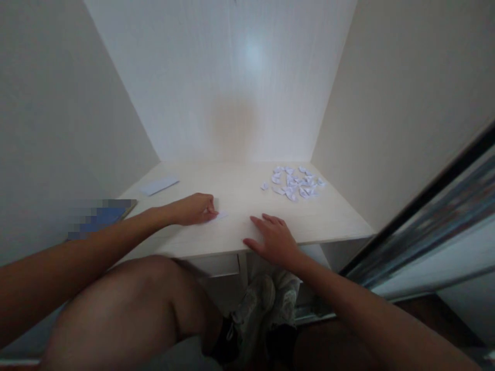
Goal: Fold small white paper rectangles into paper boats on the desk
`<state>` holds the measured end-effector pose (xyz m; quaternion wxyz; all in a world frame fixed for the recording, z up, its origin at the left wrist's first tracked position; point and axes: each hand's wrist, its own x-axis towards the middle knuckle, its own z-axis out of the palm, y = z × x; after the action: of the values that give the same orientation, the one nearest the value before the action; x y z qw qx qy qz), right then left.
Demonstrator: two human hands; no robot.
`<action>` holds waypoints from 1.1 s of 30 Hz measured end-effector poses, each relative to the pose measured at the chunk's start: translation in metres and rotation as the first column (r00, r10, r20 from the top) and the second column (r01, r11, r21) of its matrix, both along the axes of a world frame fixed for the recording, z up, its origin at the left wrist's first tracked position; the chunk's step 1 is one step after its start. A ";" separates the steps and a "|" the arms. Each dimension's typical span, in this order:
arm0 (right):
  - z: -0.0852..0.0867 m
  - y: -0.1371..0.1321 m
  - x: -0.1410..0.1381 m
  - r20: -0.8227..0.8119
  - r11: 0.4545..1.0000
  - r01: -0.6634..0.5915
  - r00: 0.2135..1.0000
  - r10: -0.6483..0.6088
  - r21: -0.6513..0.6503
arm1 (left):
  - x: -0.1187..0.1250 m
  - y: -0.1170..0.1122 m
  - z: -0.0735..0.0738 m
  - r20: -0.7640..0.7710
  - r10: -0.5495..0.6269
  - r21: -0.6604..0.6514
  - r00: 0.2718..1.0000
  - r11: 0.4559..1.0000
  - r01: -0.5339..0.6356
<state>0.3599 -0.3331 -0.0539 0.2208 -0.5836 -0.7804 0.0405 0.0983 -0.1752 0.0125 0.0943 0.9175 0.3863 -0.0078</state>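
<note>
My left hand point(197, 209) rests low over the white tabletop, thumb and fingers pinched on the edge of a small piece of white paper point(221, 214). Most of that paper is hidden under the fingers. Closer to the front edge, my right hand point(274, 238) has its fingers apart, thumb and index stretched toward the left, with nothing in it. Beyond the right hand lies a loose cluster of small folded white paper pieces point(293, 181), and one folded piece point(264, 186) sits a little apart on their left.
A flat white stack of paper strips point(159, 184) lies at the table's left side. Further left is a blue, partly pixelated flat object point(104, 219). Pale walls enclose the tabletop point(232, 180) at the back and sides. My knee and shoes point(253, 304) are below its front edge.
</note>
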 end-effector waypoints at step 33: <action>-0.004 0.026 -0.011 -0.053 0.997 -0.077 0.995 0.078 0.029 | 0.042 0.067 -0.009 0.101 0.471 -0.743 0.876 0.621 -0.248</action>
<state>0.3491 -0.3070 -0.0579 0.2479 -0.5485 -0.7967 0.0545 0.1403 -0.1086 0.0035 0.4948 0.7020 0.5122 -0.0040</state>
